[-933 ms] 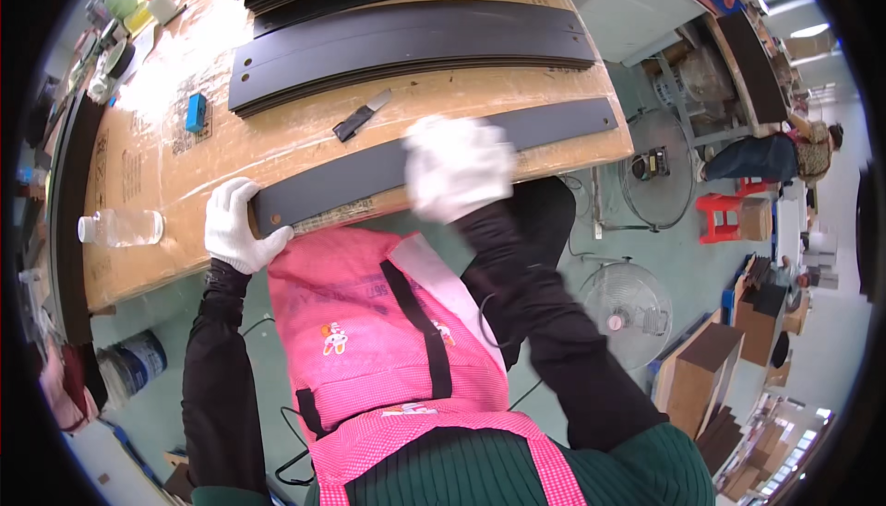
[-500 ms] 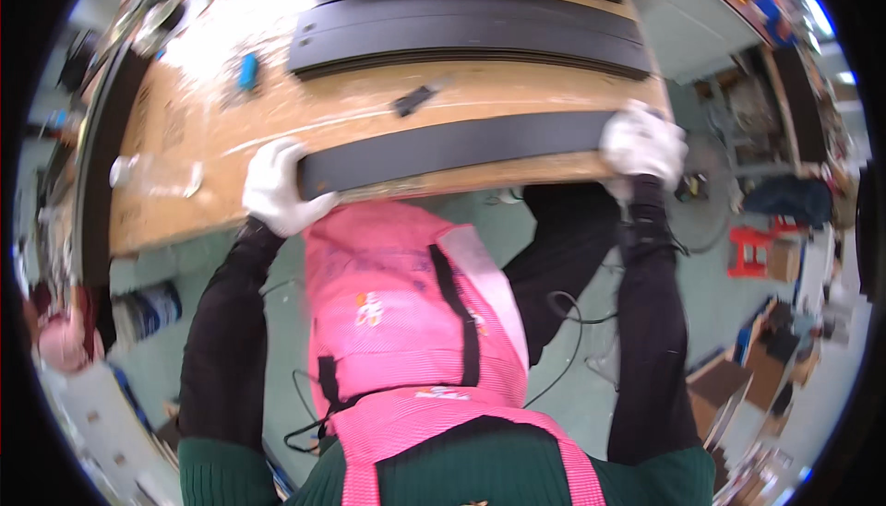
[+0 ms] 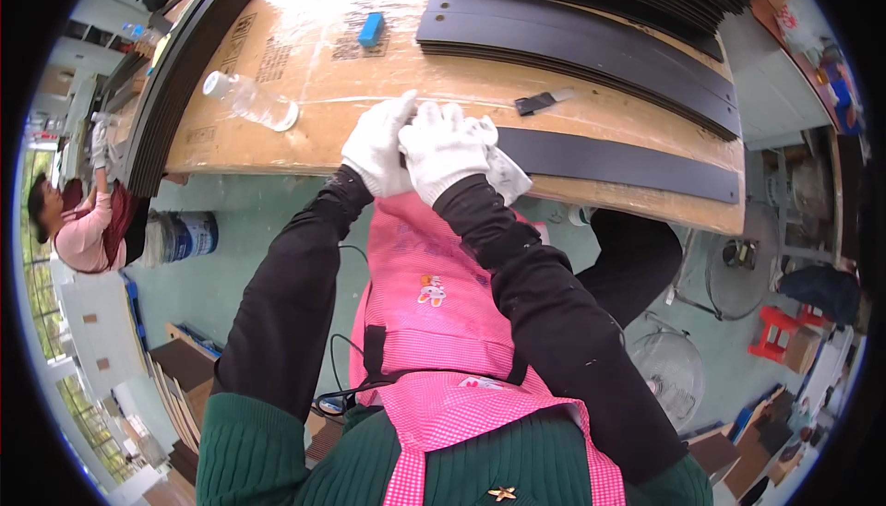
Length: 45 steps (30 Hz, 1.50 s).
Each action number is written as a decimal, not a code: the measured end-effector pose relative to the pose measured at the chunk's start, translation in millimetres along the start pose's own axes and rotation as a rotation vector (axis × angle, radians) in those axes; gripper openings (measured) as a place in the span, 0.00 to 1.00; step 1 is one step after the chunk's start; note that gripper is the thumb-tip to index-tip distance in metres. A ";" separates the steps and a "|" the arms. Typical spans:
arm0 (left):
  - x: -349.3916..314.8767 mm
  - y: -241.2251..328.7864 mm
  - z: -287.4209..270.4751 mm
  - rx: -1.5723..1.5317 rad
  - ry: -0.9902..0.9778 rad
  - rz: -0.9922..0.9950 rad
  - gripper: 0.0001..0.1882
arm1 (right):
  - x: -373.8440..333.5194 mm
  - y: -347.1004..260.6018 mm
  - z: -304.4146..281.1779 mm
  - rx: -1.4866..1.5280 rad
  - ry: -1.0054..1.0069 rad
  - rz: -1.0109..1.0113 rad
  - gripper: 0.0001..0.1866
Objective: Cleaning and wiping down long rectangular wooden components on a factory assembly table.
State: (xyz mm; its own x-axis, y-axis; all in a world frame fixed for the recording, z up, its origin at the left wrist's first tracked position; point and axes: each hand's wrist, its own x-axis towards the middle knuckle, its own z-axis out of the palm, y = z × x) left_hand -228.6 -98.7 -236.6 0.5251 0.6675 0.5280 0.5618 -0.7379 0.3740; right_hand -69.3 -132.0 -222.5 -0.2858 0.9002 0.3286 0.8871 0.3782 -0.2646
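Both my hands wear white gloves and are side by side at the left end of a long dark board (image 3: 628, 165), which lies along the table's near edge. My left hand (image 3: 377, 144) is closed at the board's end, its grip partly hidden by the other hand. Over the board, my right hand (image 3: 447, 151) is closed on a white cloth (image 3: 506, 176) that hangs past the near edge. Behind the board lies a small black-handled tool (image 3: 535, 103) with a pale blade-like end.
Stacked dark boards (image 3: 572, 40) fill the table's far right, with another stack (image 3: 180, 91) along its left side. A clear bottle (image 3: 251, 100) lies on the table (image 3: 314, 137), and a blue block (image 3: 371, 30) sits farther back. Another person (image 3: 88, 225) is at far left.
My right hand has left the board's right end and come over to the left one, now with a white cloth. The view has shifted, so the table appears farther right.
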 end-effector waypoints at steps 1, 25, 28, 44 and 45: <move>1.6 5.4 -3.9 -0.012 -0.084 -0.085 0.53 | -2.3 7.8 -6.9 0.007 0.028 0.009 0.09; -11.2 17.1 -14.9 0.155 -0.171 -0.027 0.48 | -234.6 440.3 -155.7 -0.527 0.659 1.062 0.20; -17.3 13.2 -13.6 0.162 -0.130 -0.022 0.51 | -240.6 447.3 -152.2 -0.500 0.697 1.022 0.19; -32.9 1.8 -6.5 0.212 -0.018 0.164 0.53 | -229.6 437.5 -154.9 -0.432 0.748 1.076 0.24; -33.1 1.3 -6.8 0.214 -0.015 0.164 0.53 | -229.5 437.4 -154.5 -0.424 0.749 1.092 0.24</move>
State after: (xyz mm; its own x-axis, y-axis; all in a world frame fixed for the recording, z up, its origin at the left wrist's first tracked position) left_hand -249.5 -122.5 -248.4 0.6290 0.5430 0.5563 0.5895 -0.7997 0.1139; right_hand 440.3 -206.5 -273.6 0.7561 0.3148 0.5737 0.6126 -0.6488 -0.4514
